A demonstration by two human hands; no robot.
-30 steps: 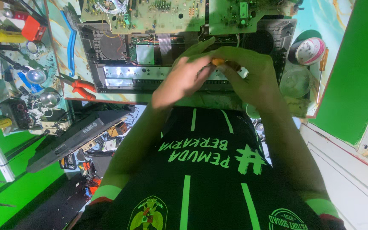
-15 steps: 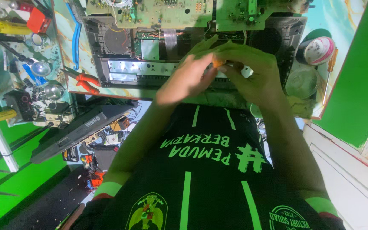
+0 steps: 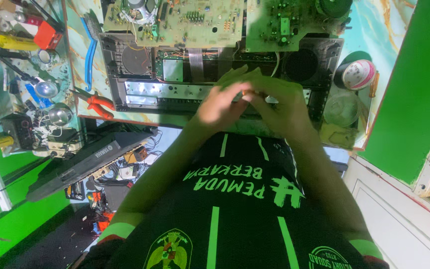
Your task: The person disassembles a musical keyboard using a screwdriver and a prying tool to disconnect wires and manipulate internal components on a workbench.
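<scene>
My left hand (image 3: 220, 105) and my right hand (image 3: 280, 108) meet over the front edge of an opened black electronic chassis (image 3: 125, 67). Together the fingers pinch a small orange tool (image 3: 248, 93), of which only a sliver shows between them. Just beyond the hands lie a shiny metal strip (image 3: 162, 90), a flat ribbon cable (image 3: 195, 57) and two green circuit boards (image 3: 185, 22) (image 3: 287, 20) laid over the chassis. My forearms and black shirt with green print (image 3: 225, 199) fill the lower half of the view.
Red-handled pliers (image 3: 98, 104) and a blue-handled tool (image 3: 90, 47) lie left of the chassis. A tape roll (image 3: 358, 73) and a clear round lid (image 3: 342, 107) sit at the right. A cluttered tool shelf (image 3: 31, 74) and a black keyboard (image 3: 85, 162) are at the left.
My hands have stayed together on the orange tool and closed tighter around it; its white tip no longer shows. The view has shifted slightly, so the bench sits lower in frame.
</scene>
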